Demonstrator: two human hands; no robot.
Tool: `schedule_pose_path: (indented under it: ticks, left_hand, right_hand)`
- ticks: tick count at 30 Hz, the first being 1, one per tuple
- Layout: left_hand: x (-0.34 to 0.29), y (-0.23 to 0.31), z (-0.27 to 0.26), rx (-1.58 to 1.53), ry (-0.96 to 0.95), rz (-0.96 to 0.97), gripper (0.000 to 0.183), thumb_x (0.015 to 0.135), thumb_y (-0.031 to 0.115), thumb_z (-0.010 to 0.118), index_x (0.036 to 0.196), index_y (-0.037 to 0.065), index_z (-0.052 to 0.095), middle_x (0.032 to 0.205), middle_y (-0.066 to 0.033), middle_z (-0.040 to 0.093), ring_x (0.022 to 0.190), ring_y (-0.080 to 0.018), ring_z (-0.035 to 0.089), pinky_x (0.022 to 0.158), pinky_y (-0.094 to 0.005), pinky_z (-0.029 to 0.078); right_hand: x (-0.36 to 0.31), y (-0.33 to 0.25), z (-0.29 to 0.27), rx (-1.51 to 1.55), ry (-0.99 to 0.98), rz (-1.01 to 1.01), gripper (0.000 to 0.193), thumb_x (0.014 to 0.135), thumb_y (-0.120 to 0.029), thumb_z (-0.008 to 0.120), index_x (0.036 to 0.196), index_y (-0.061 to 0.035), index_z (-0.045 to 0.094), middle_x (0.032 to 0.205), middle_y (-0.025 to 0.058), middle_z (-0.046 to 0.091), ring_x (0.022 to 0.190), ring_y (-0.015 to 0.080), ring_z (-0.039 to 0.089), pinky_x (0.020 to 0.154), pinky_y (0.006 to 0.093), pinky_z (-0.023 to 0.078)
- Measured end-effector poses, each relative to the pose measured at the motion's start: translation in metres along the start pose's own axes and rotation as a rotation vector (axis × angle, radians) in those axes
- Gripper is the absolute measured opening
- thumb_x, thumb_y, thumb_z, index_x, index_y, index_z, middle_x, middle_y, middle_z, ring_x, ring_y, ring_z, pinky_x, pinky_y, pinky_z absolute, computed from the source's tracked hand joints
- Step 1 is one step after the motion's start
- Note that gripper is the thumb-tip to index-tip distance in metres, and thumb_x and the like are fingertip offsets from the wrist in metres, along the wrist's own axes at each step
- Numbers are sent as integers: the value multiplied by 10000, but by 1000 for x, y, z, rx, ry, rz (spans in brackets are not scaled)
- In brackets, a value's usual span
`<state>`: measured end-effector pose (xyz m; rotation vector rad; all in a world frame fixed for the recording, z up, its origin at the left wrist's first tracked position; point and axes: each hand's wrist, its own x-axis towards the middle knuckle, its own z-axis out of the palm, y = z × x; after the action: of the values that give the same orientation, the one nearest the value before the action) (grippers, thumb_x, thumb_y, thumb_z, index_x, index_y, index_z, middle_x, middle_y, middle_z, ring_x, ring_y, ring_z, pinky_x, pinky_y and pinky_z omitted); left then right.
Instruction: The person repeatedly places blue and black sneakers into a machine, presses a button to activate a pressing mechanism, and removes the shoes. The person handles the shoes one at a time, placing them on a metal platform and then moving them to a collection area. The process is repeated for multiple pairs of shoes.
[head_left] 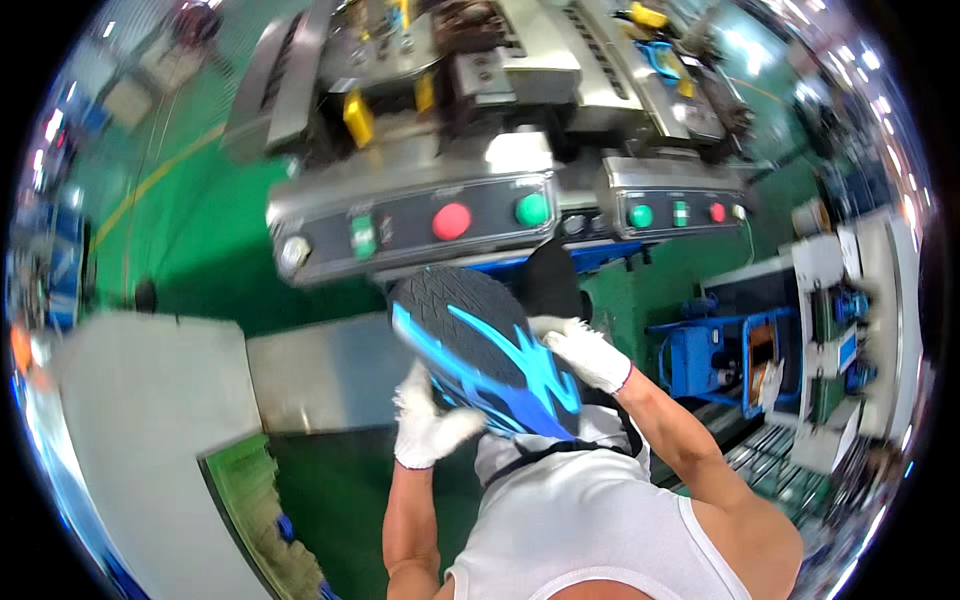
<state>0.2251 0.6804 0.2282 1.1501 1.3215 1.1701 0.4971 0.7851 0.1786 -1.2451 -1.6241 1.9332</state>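
Close in front of my body is a black piece with a zigzag-textured face [465,315] and bright blue flame-like streaks. It looks like a patterned shoe sole, though its kind is not certain. My left hand [430,415], in a white knit glove, is at its near left edge, thumb spread from the fingers and lying by the blue part. On the opposite side my right hand [590,352], gloved the same way, has its fingers closed at the blue edge. Some fingertips are hidden or blurred. A dark shape [550,285] shows just beyond the piece.
Ahead stand metal machines with a left control panel [410,225] and a right control panel [672,210], bearing red and green buttons. A grey-white cabinet [150,450] is at left, beside a metal plate [320,370]. At right are a blue cart [700,360] and metal rollers [775,460].
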Motion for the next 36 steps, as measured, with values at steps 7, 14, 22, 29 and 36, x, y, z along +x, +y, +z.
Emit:
schedule_pose_path:
  ticks: [7,14,22,29,36]
  left_hand:
    - [144,109,126,392,-778,498,657,900,239,779,1479,53,530,1480,-185,584,1363,-360,556,1162,-438,433]
    - [327,127,264,814,-459,840,547,963,237,684,1461,52,556,1472,-227,567,1367,-388,558,1142,-440,454]
    - [557,102,400,968,-160,557,658,942,301,691,1511,31,503,1485,-247,575,1385,-363,560,1173,-430,416]
    - [647,60,432,800,-37,437,390,981,232,684,1365,159,692,1324,-186,692,1181,-297,680,1015,-393,521]
    - [617,85,411,474,113,827,287,1054,150,620,1308,34,687,1072,-88,721,905,-141,675,838,-287,556]
  right_hand:
    - [-88,33,-53,1252,24,-207,529,1031,-203,655,1506,-6,533,1455,147,638,1294,252,640,1092,406,531]
    - [-131,107,-122,1267,408,-449,600,1020,-312,664,1510,-6,505,1406,210,638,1251,355,650,1073,517,541]
    - [-163,251,-151,1103,884,-506,751,1015,-589,554,1583,-109,452,1451,167,619,806,291,705,685,446,591]
    - [-178,206,-150,1371,1029,-512,917,841,-52,835,1622,-147,363,1228,111,682,1037,255,691,896,430,590]
    - [-180,224,-132,1360,1010,-298,684,863,-23,764,1464,-63,441,900,107,717,711,215,726,553,327,603]
